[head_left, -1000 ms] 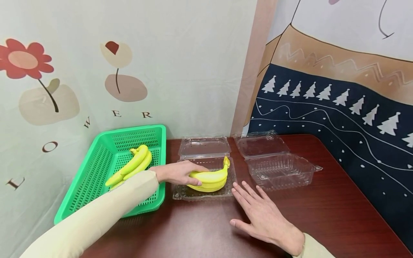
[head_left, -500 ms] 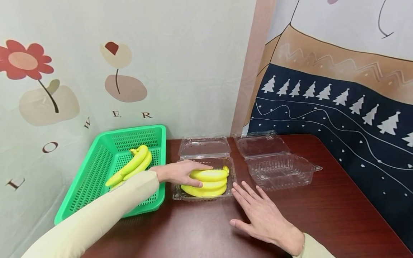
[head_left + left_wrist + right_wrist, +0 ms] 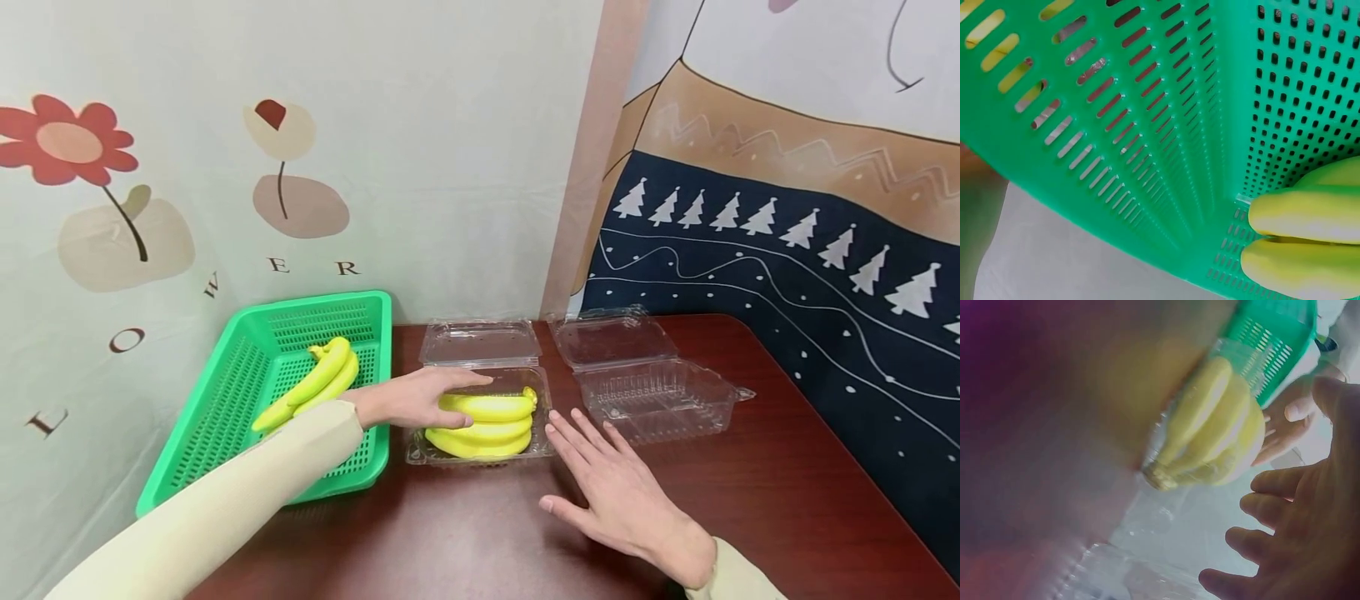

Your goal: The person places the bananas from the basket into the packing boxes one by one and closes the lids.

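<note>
Over on the left, the green basket (image 3: 387, 358) holds a bunch of bananas (image 3: 322, 377), their stem at the far end; the near tips are covered by the person's left sleeve (image 3: 217, 500), which runs off the near left edge. From the left wrist I get mostly basket wall, with the bananas there cut off at the right and only a dark blur at the left margin.

Just right of the basket, the left hand (image 3: 416, 400) lies loose at the left end of another bunch, the yellow bananas (image 3: 491, 432). Its index finger is straight along the far side and its thumb is over the near side, not clenched round them; the remaining fingers are hidden. That bunch lies in the left clear box (image 3: 542, 433), between the two hands, stem to the right, the lid folded back on the far side.

The right hand (image 3: 615, 492) is flat and relaxed, grasping nothing, its fingertips by the box's right side; whether they touch it I can't tell. Much of the right wrist view is smeared. Farther right on the worktop (image 3: 480, 533) sits the right clear box (image 3: 656, 404), its see-through edges hard to follow.
</note>
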Demonstrator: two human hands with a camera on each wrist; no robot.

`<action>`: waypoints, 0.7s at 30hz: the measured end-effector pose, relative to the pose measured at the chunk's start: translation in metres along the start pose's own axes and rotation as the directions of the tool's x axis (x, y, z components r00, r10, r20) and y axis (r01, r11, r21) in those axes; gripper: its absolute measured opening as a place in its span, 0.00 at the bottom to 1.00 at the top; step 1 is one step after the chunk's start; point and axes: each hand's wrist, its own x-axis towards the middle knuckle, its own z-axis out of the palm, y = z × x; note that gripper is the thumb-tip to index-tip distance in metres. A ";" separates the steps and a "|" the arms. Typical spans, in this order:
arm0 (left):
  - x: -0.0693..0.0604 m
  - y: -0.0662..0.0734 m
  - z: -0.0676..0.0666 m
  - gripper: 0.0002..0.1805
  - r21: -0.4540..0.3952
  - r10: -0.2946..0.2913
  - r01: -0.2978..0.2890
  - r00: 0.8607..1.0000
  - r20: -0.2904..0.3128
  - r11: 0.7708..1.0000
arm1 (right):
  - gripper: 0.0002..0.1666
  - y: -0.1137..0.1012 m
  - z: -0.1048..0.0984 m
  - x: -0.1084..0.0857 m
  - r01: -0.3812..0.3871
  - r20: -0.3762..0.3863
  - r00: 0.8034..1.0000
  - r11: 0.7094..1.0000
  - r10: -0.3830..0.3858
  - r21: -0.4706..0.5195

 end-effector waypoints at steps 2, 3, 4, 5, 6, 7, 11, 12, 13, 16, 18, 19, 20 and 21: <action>-0.003 0.001 -0.002 0.37 -0.002 0.007 -0.007 1.000 -0.029 1.000 | 0.51 0.000 -0.005 0.003 -0.008 -0.019 1.000 1.000 0.008 0.008; -0.005 0.001 -0.003 0.37 -0.001 0.015 -0.015 0.999 -0.045 1.000 | 0.51 0.001 -0.008 0.004 -0.010 -0.027 1.000 1.000 0.010 0.013; -0.007 0.002 -0.005 0.37 0.001 0.021 -0.021 0.998 -0.061 1.000 | 0.51 0.001 -0.012 0.006 -0.012 -0.032 0.999 1.000 0.013 0.019; -0.008 0.002 -0.007 0.36 -0.001 0.026 -0.027 0.997 -0.078 1.000 | 0.51 0.001 -0.015 0.007 -0.012 -0.039 0.999 1.000 0.013 0.023; -0.009 0.003 -0.008 0.36 -0.003 0.031 -0.031 0.995 -0.096 1.000 | 0.51 0.001 -0.018 0.009 -0.009 -0.050 0.999 1.000 0.011 0.030; -0.011 0.003 -0.010 0.36 -0.001 0.037 -0.037 0.993 -0.114 0.999 | 0.51 0.001 -0.021 0.011 -0.008 -0.059 0.998 0.999 0.010 0.037; -0.016 0.004 -0.018 0.37 -0.010 0.031 -0.034 0.984 -0.178 0.999 | 0.50 -0.001 -0.033 0.017 -0.002 -0.087 0.996 0.998 0.008 0.069; -0.018 0.004 -0.020 0.37 -0.015 0.028 -0.032 0.981 -0.193 0.999 | 0.50 -0.002 -0.036 0.019 -0.004 -0.091 0.996 0.997 0.011 0.079; -0.019 0.005 -0.022 0.37 -0.021 0.023 -0.028 0.978 -0.208 0.999 | 0.50 -0.003 -0.038 0.020 -0.006 -0.090 0.996 0.996 0.014 0.086; -0.023 0.006 -0.028 0.36 -0.054 -0.006 -0.008 0.967 -0.255 0.999 | 0.49 -0.006 -0.046 0.026 -0.009 -0.082 0.996 0.993 0.019 0.119; -0.026 0.007 -0.032 0.36 -0.077 -0.027 0.006 0.959 -0.283 0.997 | 0.49 -0.008 -0.052 0.032 -0.008 -0.076 0.997 0.987 0.021 0.161; -0.027 0.007 -0.034 0.36 -0.089 -0.044 0.018 0.954 -0.296 0.996 | 0.48 -0.008 -0.054 0.035 -0.010 -0.071 0.997 0.983 0.023 0.185; -0.028 0.008 -0.035 0.36 -0.097 -0.059 0.030 0.950 -0.308 0.995 | 0.48 -0.008 -0.056 0.039 -0.012 -0.069 0.997 0.977 0.027 0.213; -0.029 0.008 -0.036 0.36 -0.104 -0.072 0.041 0.946 -0.317 0.994 | 0.48 -0.008 -0.059 0.043 -0.016 -0.067 0.997 0.971 0.033 0.240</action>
